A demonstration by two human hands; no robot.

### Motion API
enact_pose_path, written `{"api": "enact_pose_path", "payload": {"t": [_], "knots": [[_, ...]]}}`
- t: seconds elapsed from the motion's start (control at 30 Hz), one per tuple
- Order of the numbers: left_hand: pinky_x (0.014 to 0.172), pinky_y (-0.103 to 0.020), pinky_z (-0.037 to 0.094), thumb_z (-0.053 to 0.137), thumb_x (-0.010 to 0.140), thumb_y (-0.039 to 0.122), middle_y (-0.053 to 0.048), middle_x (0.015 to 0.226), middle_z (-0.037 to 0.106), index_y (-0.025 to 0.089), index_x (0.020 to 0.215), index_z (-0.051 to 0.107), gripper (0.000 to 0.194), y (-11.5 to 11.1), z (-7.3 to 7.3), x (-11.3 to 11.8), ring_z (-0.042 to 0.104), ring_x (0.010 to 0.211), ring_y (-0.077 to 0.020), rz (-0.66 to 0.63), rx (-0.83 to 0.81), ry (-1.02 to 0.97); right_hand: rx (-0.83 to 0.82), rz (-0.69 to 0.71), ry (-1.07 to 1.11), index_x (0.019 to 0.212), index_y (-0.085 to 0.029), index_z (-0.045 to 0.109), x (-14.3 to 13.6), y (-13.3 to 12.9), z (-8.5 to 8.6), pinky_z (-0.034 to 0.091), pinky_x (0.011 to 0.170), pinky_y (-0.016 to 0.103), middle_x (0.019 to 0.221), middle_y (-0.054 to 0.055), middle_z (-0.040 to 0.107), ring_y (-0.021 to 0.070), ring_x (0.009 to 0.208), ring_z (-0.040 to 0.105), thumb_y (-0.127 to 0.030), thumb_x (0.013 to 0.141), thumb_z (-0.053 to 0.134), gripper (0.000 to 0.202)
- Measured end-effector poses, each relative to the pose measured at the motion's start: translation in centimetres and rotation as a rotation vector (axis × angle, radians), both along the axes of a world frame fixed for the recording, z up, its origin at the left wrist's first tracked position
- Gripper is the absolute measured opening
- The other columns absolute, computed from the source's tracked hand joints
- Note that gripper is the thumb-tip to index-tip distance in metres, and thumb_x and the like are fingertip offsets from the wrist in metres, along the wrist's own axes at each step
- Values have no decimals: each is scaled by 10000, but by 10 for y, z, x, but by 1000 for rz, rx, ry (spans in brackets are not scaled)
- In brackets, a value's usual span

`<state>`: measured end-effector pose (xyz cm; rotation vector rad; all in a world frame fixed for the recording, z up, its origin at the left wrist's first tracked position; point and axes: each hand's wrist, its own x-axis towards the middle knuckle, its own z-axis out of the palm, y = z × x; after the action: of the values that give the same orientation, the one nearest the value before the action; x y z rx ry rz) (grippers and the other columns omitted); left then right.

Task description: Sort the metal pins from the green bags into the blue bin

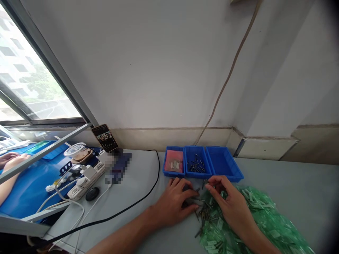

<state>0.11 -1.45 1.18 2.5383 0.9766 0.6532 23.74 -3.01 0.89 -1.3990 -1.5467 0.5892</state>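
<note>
My left hand (pixel 176 201) rests on the table with fingers curled over something dark and metallic, mostly hidden beneath them. Beside its fingertips lies a loose pile of small metal pins (pixel 204 212). My right hand (pixel 233 204) pinches a small metal piece (pixel 204 182) between thumb and fingers, just in front of the blue bins. Under and beside the right wrist spreads a green plastic bag (pixel 278 220) with small pale pieces in it. The middle blue bin (pixel 186 155) holds several dark metal pins (pixel 196 165).
The left blue bin (pixel 165 165) contains a pink packet; the right blue bin (pixel 222 160) stands beside the middle one. A black cable (pixel 127 207) crosses the table. Further left are a propped phone (pixel 105 138), a power strip (pixel 91 180) and another person's hands (pixel 13 162) beyond a metal rail.
</note>
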Motion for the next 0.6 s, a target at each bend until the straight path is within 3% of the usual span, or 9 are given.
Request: {"api": "enact_pose_path", "payload": {"t": [0.17,0.37,0.6], "knots": [[1070,-440,430,641,1063,358,-89,1325,638,241,1245,696,223,0,3,-1,543,1229,-269,-18,-3,-22,34,31,30,980,-267,706,0,0,4,542,726,321,861,33,694,227,766,639,-551,1001,628,296],[1105,-470,402,714,971,602,-101,1448,606,287,1434,613,569,1,6,-2,537,1283,-306,-109,12,30,92,50,59,1057,-274,743,3,-1,6,555,839,347,1008,62,728,258,956,694,-501,1047,581,278],[1070,-423,411,662,1053,439,-74,1263,707,251,1261,711,284,3,1,-1,575,1210,-257,-110,43,37,77,44,73,1055,-270,752,3,0,7,566,838,363,996,70,732,263,937,696,-530,1042,581,311]]}}
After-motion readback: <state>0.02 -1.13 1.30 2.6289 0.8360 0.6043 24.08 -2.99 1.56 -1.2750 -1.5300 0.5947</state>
